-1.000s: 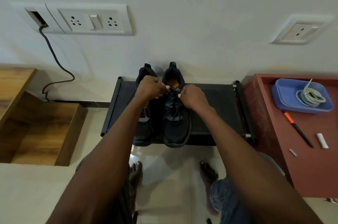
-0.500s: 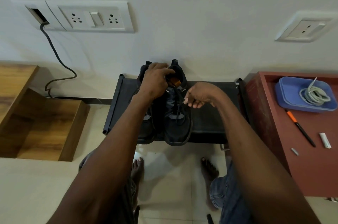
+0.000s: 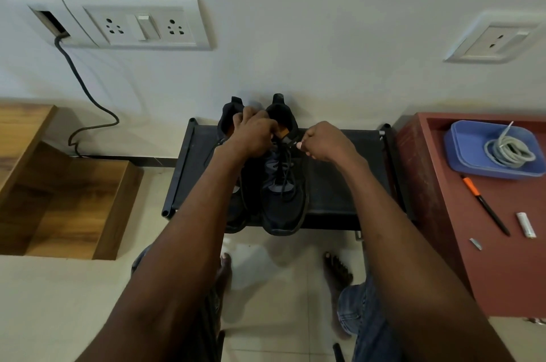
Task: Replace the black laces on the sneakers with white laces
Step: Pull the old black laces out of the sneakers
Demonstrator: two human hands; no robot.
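Black lace point(image 3: 291, 143) pinched by right hand point(image 3: 325, 141), left hand point(image 3: 254, 134) on sneaker point(image 3: 282, 184)

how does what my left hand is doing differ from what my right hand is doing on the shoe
The left hand rests over the collar of the black mesh sneaker, steadying it; the right hand sits beside that sneaker, off to its right. The left hand's grip is hidden; the right hand pinches the thin black lace. Both work at the same sneaker.

Right hand point(image 3: 323, 141), half a second ago loose beside the shoe point(image 3: 283, 181), now pinches a black lace point(image 3: 291, 143) end and draws it rightward. Left hand point(image 3: 254, 134) sits lower on the tongue point(image 3: 284, 132) than before, near the pinch.
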